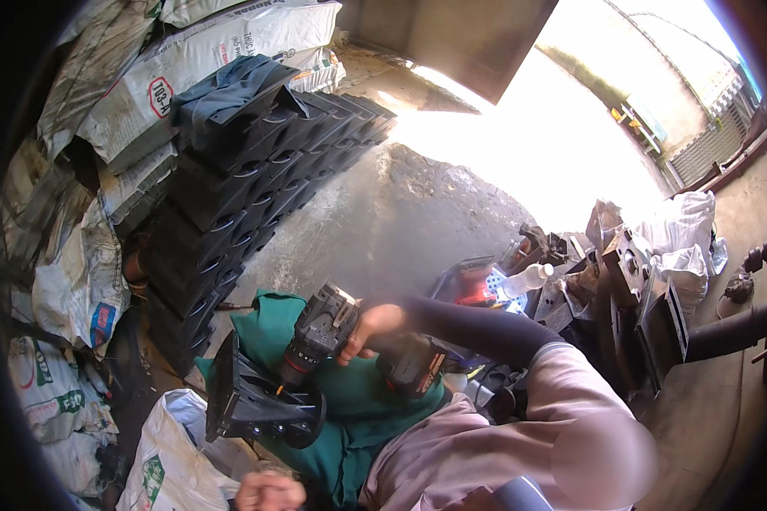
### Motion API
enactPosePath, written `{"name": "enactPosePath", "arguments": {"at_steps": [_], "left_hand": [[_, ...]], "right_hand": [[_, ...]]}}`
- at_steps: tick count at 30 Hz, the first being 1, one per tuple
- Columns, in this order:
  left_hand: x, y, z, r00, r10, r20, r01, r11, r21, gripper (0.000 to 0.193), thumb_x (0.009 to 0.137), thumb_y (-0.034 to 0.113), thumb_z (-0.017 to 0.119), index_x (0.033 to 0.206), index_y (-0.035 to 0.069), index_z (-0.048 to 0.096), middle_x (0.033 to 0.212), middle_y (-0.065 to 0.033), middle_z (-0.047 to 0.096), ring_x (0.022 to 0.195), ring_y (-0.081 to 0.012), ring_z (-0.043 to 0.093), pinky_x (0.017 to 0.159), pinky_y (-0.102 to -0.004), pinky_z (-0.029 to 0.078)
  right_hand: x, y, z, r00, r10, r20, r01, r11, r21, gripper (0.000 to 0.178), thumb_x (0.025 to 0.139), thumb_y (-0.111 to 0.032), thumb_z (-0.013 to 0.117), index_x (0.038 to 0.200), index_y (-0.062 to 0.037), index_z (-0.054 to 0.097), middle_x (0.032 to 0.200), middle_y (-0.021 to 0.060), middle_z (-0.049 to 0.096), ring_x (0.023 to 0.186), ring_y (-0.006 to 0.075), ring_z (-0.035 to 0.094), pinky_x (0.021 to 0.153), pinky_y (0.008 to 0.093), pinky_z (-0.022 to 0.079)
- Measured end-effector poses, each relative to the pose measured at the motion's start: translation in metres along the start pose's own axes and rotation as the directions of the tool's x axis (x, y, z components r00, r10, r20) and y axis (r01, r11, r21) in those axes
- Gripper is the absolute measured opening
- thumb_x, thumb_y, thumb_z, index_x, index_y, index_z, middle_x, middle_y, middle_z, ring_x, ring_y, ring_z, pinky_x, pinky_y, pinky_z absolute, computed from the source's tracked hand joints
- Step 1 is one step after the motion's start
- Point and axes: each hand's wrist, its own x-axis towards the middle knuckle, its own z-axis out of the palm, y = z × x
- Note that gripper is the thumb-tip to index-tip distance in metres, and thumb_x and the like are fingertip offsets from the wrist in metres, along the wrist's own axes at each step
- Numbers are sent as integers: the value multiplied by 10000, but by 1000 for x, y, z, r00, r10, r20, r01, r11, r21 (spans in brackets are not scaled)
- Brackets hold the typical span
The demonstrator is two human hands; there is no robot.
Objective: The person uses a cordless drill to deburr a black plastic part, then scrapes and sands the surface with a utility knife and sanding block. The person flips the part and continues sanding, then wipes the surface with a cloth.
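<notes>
Right hand is wrapped round a black cordless drill; left hand, half-curled, hold unclear, below a black flanged part.

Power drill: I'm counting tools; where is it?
Head view, just left of centre: the drill is in the right hand, aimed at the black part.

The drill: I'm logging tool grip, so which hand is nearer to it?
Right. The right hand grips the drill at its handle; the left hand is apart from it, lower in the picture, at the bottom edge.
</notes>
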Motion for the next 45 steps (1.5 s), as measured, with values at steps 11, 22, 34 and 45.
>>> {"name": "enactPosePath", "arguments": {"at_steps": [11, 22, 34, 45], "left_hand": [[-17, -109, -167, 647, 8, -762, -204, 965, -164, 423, 873, 34, 564, 1286, -21, 486, 1191, -133, 535, 992, -197, 509, 835, -298, 436], [61, -72, -72, 901, 87, -425, -99, 995, -5, 58, 920, 47, 549, 873, 22, 528, 676, -93, 557, 539, -115, 471, 486, -235, 346], [81, -77, -61, 955, 162, -247, -87, 953, 289, 141, 829, -49, 503, 772, -20, 629, 703, -60, 594, 577, -102, 494, 530, -240, 375], [91, -109, -101, 970, -199, -137, 207, 978, 40, 113, 883, 111, 585, 930, 17, 630, 755, -11, 580, 643, -82, 493, 549, -229, 369]], "right_hand": [[2, -2, -2, 999, 1, 39, 2, 997, -76, 187, 824, -58, 646, 988, 26, 674, 952, 138, 688, 595, 141, 568, 541, 271, 451], [-5, -11, 7, 976, 129, -177, -150, 983, -109, 284, 792, -65, 698, 1061, 4, 640, 923, 104, 687, 611, 133, 587, 575, 273, 488], [-10, 0, -4, 984, 94, -152, -107, 991, -78, 470, 740, -82, 731, 1176, 7, 576, 936, 172, 678, 600, 182, 611, 568, 307, 524], [-4, -21, 21, 971, 140, -195, -145, 989, -10, 550, 733, -27, 750, 1242, -35, 540, 912, 158, 684, 598, 195, 632, 545, 301, 529]]}}
